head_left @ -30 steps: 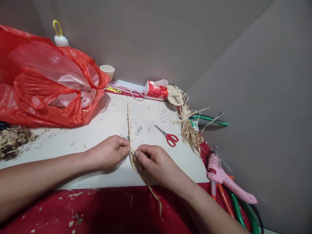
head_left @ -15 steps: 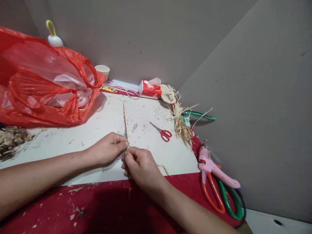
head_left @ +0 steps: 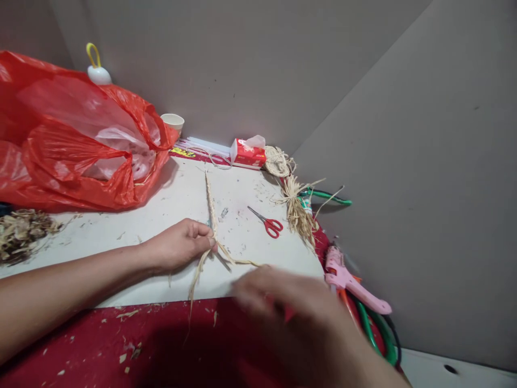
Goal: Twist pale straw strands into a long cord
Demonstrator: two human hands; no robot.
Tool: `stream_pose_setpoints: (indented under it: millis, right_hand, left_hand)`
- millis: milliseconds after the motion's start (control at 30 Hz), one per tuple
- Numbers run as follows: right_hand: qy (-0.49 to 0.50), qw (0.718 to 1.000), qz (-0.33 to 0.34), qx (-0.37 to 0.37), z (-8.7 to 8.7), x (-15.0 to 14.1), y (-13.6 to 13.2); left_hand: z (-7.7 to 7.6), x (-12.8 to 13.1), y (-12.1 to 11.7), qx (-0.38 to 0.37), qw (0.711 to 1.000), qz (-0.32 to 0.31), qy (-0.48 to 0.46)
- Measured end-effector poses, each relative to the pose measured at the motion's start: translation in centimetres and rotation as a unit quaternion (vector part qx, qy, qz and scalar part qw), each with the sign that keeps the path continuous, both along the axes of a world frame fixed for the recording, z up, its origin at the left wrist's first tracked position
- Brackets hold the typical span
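Observation:
A thin straw braid [head_left: 210,202] runs away from me over the white board [head_left: 238,188]. Its near end is pinched between the thumb and fingers of my left hand [head_left: 188,245]. Below that pinch, loose straw strands [head_left: 196,277] fan out; one hangs past the board's front edge and another stretches rightward. Low on the right, my right hand [head_left: 283,296] is smeared by motion, apart from the braid. The tip of the rightward strand reaches its knuckles; whether the fingers hold anything is unclear. Small red-handled scissors [head_left: 269,222] lie on the board, right of the braid.
At left stand a red plastic bag [head_left: 81,161] and a heap of dry scraps [head_left: 24,234]. Along the back are a paper cup [head_left: 173,121], a tissue pack [head_left: 248,153] and a coiled braid [head_left: 278,160]. Rightward lie a straw bundle [head_left: 299,210] and a pink glue gun [head_left: 351,280].
My right hand has left the braid's near end and swung down to the right, blurring. The strands there have spread apart. My left hand keeps its pinch. The view has shifted slightly.

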State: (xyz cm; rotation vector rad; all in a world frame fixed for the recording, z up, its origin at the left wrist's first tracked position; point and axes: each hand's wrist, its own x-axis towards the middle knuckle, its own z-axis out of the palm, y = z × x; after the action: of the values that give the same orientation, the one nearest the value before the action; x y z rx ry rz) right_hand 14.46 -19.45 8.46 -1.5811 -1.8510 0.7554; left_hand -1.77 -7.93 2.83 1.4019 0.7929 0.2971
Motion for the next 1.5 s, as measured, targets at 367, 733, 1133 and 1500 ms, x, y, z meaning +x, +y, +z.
stream_pose_setpoints:
  millis: [367, 733, 1133, 1500]
  right_hand:
    - [0.106, 0.974, 0.118, -0.161, -4.1, 0.7, 7.2]
    - [0.162, 0.931, 0.155, -0.289, -6.0, 1.8, 8.4]
    - [0.266, 0.925, -0.033, -0.268, -7.7, -0.8, 6.6]
    - [0.455, 0.814, -0.034, -0.359, -7.2, -1.6, 5.7]
  left_hand:
    - [-0.1, -0.1, 0.2, -0.014, 0.997, -0.053, -0.061]
    - [0.6, -0.1, 0.1, 0.244, 0.956, -0.088, 0.135]
    - [1.0, -0.5, 0.2, -0.043, 0.984, -0.145, 0.090]
    - [0.0, 0.2, -3.7, 0.022, 0.996, -0.013, 0.085]
